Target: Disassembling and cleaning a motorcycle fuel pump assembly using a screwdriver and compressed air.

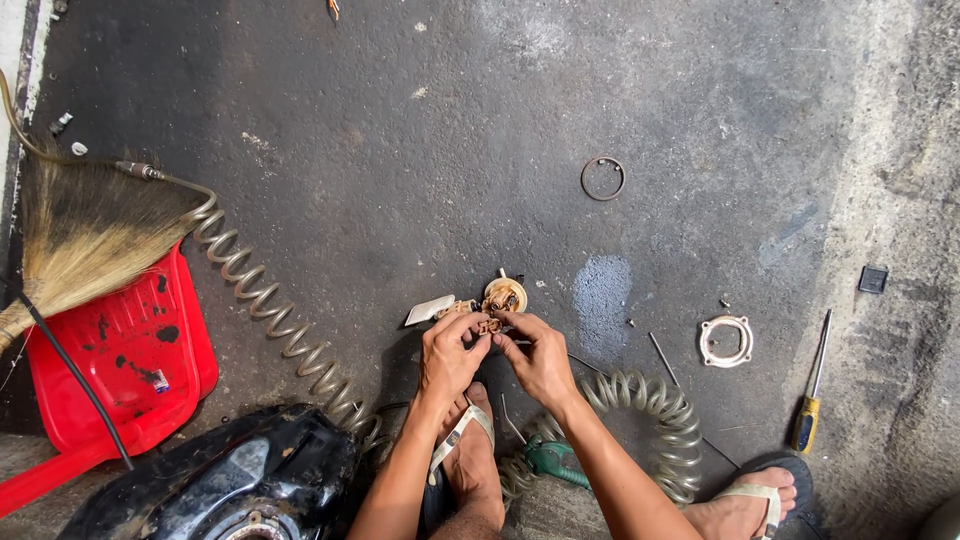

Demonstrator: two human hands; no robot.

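Note:
My left hand (448, 355) and my right hand (540, 357) meet over a small brown and cream mechanical assembly (492, 305), held just above the dark concrete floor. Both hands pinch its lower brown part with the fingertips. The round cream top of the assembly and a pale flat arm (429, 310) stick out beyond my fingers. My feet in sandals (468, 450) are below the hands.
A coiled translucent air hose (280, 320) runs from the left past my feet, with a green air tool (552, 460). A red dustpan (120, 350), a straw broom (80, 235), a black fuel tank (235, 480), a metal ring (603, 178), a white gasket ring (726, 341) and a yellow-handled screwdriver (812, 390) lie about.

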